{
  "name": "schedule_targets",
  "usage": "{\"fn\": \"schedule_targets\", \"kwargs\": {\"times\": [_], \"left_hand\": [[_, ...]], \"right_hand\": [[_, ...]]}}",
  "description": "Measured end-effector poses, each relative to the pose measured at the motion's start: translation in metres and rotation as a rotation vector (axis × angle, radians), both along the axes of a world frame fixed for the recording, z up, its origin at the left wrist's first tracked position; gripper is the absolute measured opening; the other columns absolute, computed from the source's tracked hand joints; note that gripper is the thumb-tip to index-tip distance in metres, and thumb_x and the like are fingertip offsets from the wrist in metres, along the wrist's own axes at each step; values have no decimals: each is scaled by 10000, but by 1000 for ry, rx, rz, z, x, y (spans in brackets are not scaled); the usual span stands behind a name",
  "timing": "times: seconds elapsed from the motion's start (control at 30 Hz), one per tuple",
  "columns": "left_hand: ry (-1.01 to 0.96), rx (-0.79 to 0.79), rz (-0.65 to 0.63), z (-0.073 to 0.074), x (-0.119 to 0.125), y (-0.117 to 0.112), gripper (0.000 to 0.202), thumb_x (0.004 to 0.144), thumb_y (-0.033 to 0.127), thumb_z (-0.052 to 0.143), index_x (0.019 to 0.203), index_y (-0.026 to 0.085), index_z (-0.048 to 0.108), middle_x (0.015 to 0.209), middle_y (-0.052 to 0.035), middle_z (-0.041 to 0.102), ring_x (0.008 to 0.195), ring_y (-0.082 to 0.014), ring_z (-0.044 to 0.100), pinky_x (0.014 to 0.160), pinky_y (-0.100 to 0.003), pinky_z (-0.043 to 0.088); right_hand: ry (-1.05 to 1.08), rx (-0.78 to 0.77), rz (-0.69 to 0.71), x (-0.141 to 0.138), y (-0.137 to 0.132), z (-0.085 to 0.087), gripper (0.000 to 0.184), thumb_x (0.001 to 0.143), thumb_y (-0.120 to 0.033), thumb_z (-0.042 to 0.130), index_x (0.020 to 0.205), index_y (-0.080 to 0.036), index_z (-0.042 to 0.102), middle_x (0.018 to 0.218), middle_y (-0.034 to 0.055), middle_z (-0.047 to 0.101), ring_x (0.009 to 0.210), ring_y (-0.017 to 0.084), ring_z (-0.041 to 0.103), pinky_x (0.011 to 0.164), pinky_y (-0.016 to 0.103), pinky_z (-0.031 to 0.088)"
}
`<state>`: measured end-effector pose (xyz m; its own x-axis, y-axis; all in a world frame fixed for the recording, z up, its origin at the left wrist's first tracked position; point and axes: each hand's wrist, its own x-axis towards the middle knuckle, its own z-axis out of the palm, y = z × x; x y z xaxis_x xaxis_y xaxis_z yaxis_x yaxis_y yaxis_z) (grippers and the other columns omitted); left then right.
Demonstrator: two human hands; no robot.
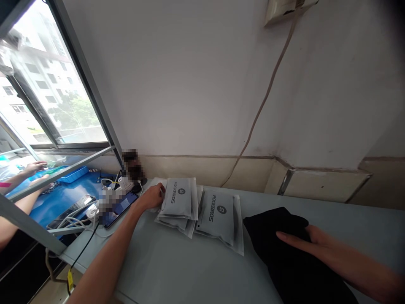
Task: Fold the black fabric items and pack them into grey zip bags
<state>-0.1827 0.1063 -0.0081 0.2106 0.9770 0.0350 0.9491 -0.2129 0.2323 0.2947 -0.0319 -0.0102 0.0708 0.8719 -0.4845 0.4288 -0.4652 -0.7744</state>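
My left hand (153, 196) reaches to the far left of the packets, its fingers curled at a frosted plastic bag (160, 181); the fingertips are partly hidden. Right beside it lies a stack of frosted bags, the top one a ROCKBROS packet (178, 198) with grey contents. A second ROCKBROS packet (218, 217) lies to the right of that stack, also on top of another bag. My right hand (311, 242) grips a piece of black fabric (284, 249), thumb on top and the other fingers mostly hidden. The fabric hangs down toward the near edge of the grey table (177, 270).
Left of my arm lie a phone (120, 210), white cables (71, 221) and a power strip (125, 183). A metal frame (63, 173) separates a blue work surface (79, 190), where another person's hands (34, 169) show. The wall (190, 105) rises behind the table.
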Motion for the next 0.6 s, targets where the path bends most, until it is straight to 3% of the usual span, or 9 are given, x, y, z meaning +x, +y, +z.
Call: {"fn": "schedule_targets", "kwargs": {"times": [0.17, 0.3, 0.5, 0.6], "left_hand": [[-49, -2, -2, 3, -4, 1, 239, 890, 250, 549, 1083, 169, 664, 976, -98, 745, 874, -252, 688, 725, -300, 472], [-86, -9, 3, 3, -8, 5, 297, 945, 365, 502, 1037, 167, 703, 979, -104, 755, 866, -254, 691, 729, -306, 473], [-109, -35, 25, 4, -12, 8, 245, 900, 355, 561, 949, 170, 714, 921, -76, 756, 839, -235, 690, 707, -283, 463], [-96, -29, 78, 5, -10, 8, 172, 874, 316, 595, 843, 175, 688, 858, -65, 741, 809, -231, 679, 675, -274, 439]], "right_hand": [[55, -29, -13, -3, -3, 4, 696, 684, -843, 690, 1029, -239, 716, 1134, 100, 800, 1174, 393, 687, 1008, 469, 566], [65, -18, -18, 0, -4, 1, 652, 703, -825, 697, 986, -238, 717, 1071, 89, 809, 1118, 378, 710, 979, 443, 571], [111, -21, 16, 6, -1, -6, 598, 769, -784, 679, 1054, -258, 699, 1129, 80, 796, 1161, 358, 700, 977, 403, 570], [71, -22, 9, 3, -3, -4, 586, 776, -800, 657, 984, -254, 707, 1088, 101, 799, 1116, 357, 719, 941, 398, 583]]}}
